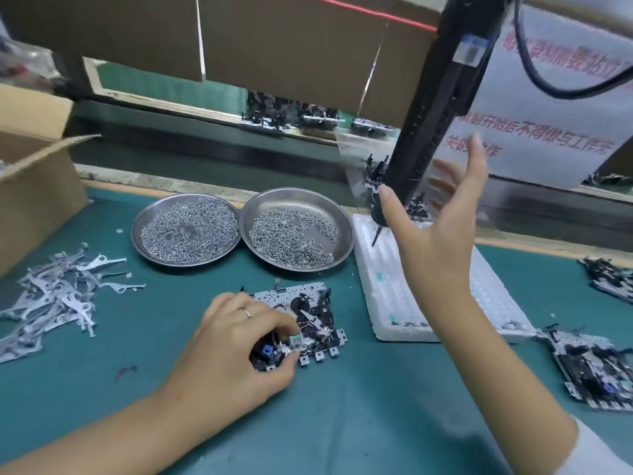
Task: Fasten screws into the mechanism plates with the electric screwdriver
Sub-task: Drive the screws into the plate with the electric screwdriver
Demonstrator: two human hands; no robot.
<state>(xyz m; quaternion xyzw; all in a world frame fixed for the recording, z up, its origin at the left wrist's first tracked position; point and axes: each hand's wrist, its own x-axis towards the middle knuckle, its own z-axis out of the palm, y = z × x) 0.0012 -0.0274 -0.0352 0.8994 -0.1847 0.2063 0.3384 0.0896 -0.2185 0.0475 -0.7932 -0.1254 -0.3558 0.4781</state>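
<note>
Near the lower middle of the frame the left hand rests on the mechanism plate, which lies flat on the green worktop; its fingers are curled down and pinch the plate's near left corner, a ring on one of them. The right hand is raised at the right of centre, palm open and fingers spread apart, just beside the black electric screwdriver that hangs tilted from the upper right; the thumb tip lies across the tool's lower end, though actual contact cannot be told. The bit points down over a white foam tray. Behind the plate sit two round metal dishes of screws, the left dish and the right dish, touching each other. A heap of thin metal levers lies at the left, beside a cardboard box. More assembled mechanisms lie at the right edge
</note>
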